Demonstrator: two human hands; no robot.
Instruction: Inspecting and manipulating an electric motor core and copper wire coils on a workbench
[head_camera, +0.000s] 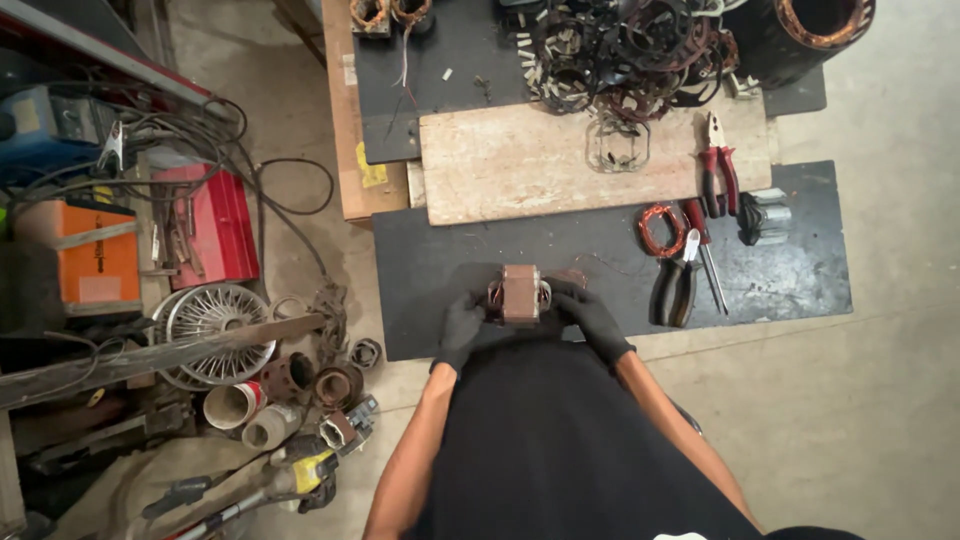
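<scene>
Both my hands wear black gloves and grip a small motor stator (521, 292), a brown metal block with copper windings showing at each side. My left hand (462, 330) clasps its left end and my right hand (592, 318) its right end. I hold it just above the near part of a black rubber mat (440, 260) on the floor. My black shirt hides the mat's near edge below the hands.
On the mat lie a copper wire coil (660, 228), red-handled pliers (717, 165), black-handled pliers (677, 285) and a screwdriver (706, 250). A wooden board (520, 165) lies beyond, with a heap of old windings (620, 50). Left: red toolbox (215, 225), fan guard (215, 325), cables, scrap.
</scene>
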